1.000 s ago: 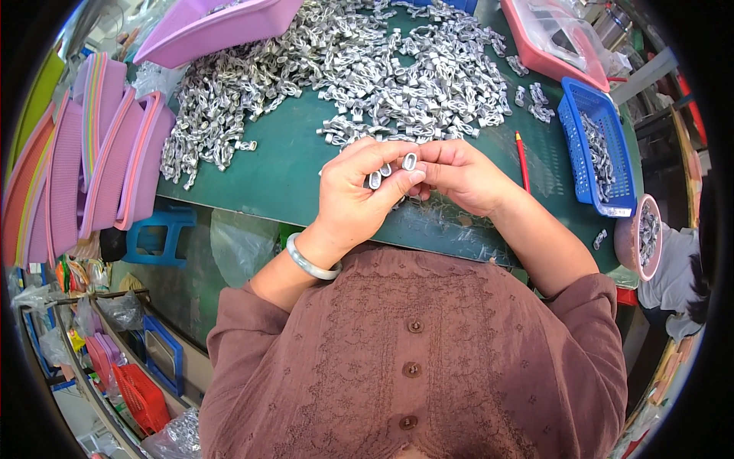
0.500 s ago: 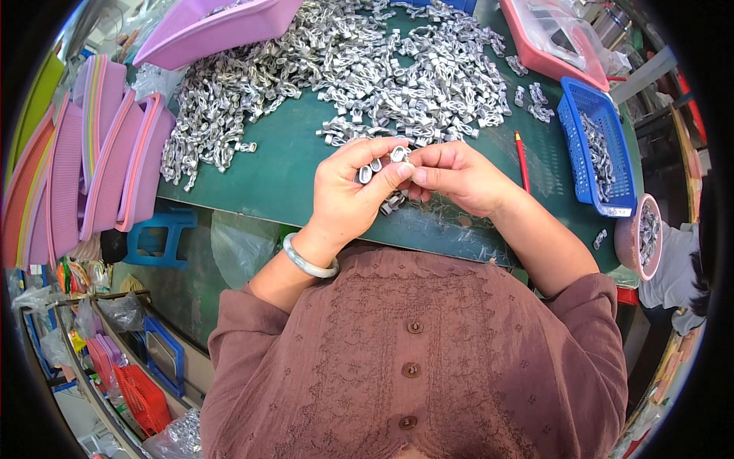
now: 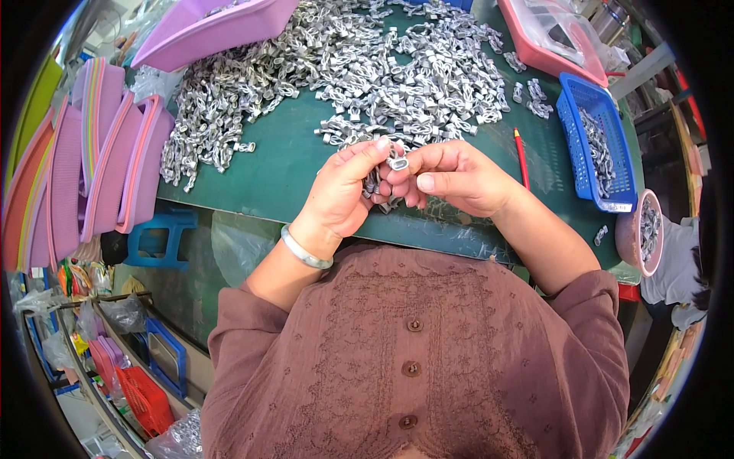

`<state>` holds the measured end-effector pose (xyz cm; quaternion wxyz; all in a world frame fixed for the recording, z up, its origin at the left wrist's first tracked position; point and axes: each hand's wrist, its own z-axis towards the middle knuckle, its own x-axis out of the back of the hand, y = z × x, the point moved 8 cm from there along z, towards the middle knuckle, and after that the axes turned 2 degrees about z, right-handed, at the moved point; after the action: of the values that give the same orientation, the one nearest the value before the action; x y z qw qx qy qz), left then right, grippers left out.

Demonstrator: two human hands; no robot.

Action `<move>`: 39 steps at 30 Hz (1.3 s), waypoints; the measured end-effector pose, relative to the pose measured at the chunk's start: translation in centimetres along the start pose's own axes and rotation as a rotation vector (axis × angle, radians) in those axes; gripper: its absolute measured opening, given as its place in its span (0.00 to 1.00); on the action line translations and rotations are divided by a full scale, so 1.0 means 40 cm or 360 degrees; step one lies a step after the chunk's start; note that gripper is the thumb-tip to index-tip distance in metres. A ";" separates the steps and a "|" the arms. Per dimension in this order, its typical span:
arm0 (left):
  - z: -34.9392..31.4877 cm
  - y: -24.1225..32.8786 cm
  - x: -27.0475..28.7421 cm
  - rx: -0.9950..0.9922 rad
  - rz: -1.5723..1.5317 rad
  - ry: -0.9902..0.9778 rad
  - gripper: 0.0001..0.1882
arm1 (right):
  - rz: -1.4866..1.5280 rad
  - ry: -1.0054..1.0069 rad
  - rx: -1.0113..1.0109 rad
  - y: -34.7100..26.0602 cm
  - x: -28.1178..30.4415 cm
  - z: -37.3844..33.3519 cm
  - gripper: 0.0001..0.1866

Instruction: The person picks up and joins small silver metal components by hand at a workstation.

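Note:
My left hand (image 3: 336,190) is closed around several small silver metal links. One silver link (image 3: 397,163), with a looped body and an oval end, stands up at its thumb and index finger. More links show partly beneath, in the curled fingers. Touching that link from the right is the index finger of my right hand (image 3: 462,180); its thumb is apart from the index finger and I see nothing gripped between them. Just beyond both hands, a large heap of the same silver links (image 3: 413,84) spreads over the green table (image 3: 283,164).
A red pencil (image 3: 521,159) lies right of my hands. Farther right stand a blue basket (image 3: 579,153) and a pink bowl (image 3: 631,237), both holding links. A lilac tray (image 3: 206,38) and a pink tray (image 3: 527,38) sit at the back. Lilac baskets (image 3: 141,164) lean at left.
My right thumb has drawn away from the link it was pinching. The link at my left fingertips has turned, and its oval end now faces me.

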<state>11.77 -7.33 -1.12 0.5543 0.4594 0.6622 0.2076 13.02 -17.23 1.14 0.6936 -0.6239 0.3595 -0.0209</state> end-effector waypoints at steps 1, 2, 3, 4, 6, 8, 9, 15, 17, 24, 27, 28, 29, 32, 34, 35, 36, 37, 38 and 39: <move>0.001 -0.001 0.000 0.0002 -0.0006 -0.0011 0.12 | -0.0006 -0.0003 -0.0007 -0.002 -0.002 0.000 0.12; 0.001 -0.002 0.000 0.0004 -0.0011 -0.0021 0.12 | -0.0011 -0.0006 -0.0014 -0.002 -0.003 0.000 0.12; 0.002 -0.003 0.000 0.0006 -0.0017 -0.0033 0.12 | -0.0025 -0.0007 -0.0004 -0.002 -0.002 0.000 0.12; 0.003 -0.004 0.002 0.0002 -0.0025 -0.0034 0.11 | -0.0039 -0.0009 0.0006 0.000 0.000 0.002 0.12; 0.003 -0.007 0.005 -0.0008 -0.0041 -0.0035 0.11 | -0.0024 0.0031 0.0001 0.002 0.005 0.002 0.12; -0.008 0.018 0.003 -0.0163 0.0131 0.0067 0.11 | 0.0037 0.0112 -0.0032 0.007 0.012 0.001 0.12; -0.014 0.030 0.002 -0.0240 0.0218 0.0118 0.11 | 0.0053 0.0116 -0.0046 0.009 0.013 0.002 0.12; -0.028 0.059 -0.010 -0.0471 0.0434 0.0157 0.13 | 0.0079 0.0170 -0.0106 0.025 0.026 0.004 0.13; -0.025 0.055 -0.008 -0.0490 0.0434 0.0118 0.13 | 0.0119 0.0208 -0.0131 0.028 0.026 0.003 0.11; -0.015 0.033 -0.017 -0.0382 0.0196 0.0048 0.13 | -0.0133 0.0405 0.0042 0.003 0.041 0.006 0.06; -0.004 0.020 -0.014 -0.0296 0.0120 0.0022 0.11 | -0.0171 0.0420 0.0016 0.003 0.038 0.005 0.06; 0.001 0.011 -0.011 -0.0220 0.0048 0.0003 0.11 | -0.0130 0.0421 0.0002 0.003 0.037 0.003 0.06; 0.006 0.003 -0.007 -0.0145 -0.0025 -0.0016 0.12 | -0.0089 0.0420 -0.0013 0.003 0.035 0.002 0.06; 0.014 -0.022 -0.004 0.0063 -0.0261 -0.0045 0.13 | 0.0046 0.0386 -0.0019 0.005 0.034 0.003 0.06; 0.013 -0.031 -0.007 0.0147 -0.0372 -0.0049 0.13 | 0.0042 0.0338 -0.0002 0.007 0.034 0.004 0.07; 0.012 -0.032 -0.009 0.0162 -0.0401 -0.0046 0.13 | 0.0041 0.0314 0.0007 0.009 0.034 0.005 0.08; 0.011 -0.033 -0.010 0.0177 -0.0430 -0.0043 0.13 | 0.0038 0.0313 0.0005 0.012 0.036 0.005 0.08; 0.011 -0.035 -0.008 0.0185 -0.0438 -0.0035 0.13 | 0.0036 0.0313 0.0003 0.015 0.037 0.006 0.08; 0.012 -0.038 -0.004 0.0194 -0.0445 -0.0028 0.13 | 0.0034 0.0313 0.0001 0.016 0.038 0.006 0.08; 0.012 -0.041 -0.002 0.0201 -0.0452 -0.0022 0.14 | 0.0032 0.0313 -0.0002 0.015 0.037 0.006 0.08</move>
<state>11.61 -8.31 -2.50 0.5525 0.3966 0.7285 0.0820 13.99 -17.59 -0.11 0.6547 -0.6156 0.4322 -0.0751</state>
